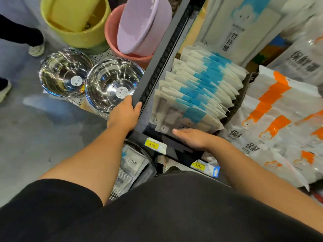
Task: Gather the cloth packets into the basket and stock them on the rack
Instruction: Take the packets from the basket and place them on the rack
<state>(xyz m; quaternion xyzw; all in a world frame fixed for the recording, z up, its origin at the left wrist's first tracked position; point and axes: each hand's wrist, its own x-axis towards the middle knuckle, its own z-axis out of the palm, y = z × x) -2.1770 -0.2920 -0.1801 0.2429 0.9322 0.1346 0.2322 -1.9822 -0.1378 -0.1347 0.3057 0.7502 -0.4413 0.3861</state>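
So the white cloth packets with the blue bands (197,89) are lined up on edge, one behind the other, in a dark woven basket (244,89) that sits on the rack shelf. My right grip (191,137) is touching the bottom edge of the front packet. Its thumb is stretched out, but the fingers are out of sight, so I can't tell if it's actually holding anything. My left grip (125,114) is closed around the dark grey metal upright of the rack (157,67), thumb on the near face and fingers over the far side. Just right of the basket there's a heap of white plastic bags with orange print (279,119), and a tall white pack with a cloud face (244,23) stands behind the row. Yellow price tags reading 3.00 (152,144) and 1.90 (198,165) are on the shelf fronts below my hands. On the floor side, to the left of the upright, there are two shiny steel bowls (111,84). Beyond them are a yellow plastic bucket (75,32) and a pink bucket (111,32) with a lilac basin (143,23) leaning in it.
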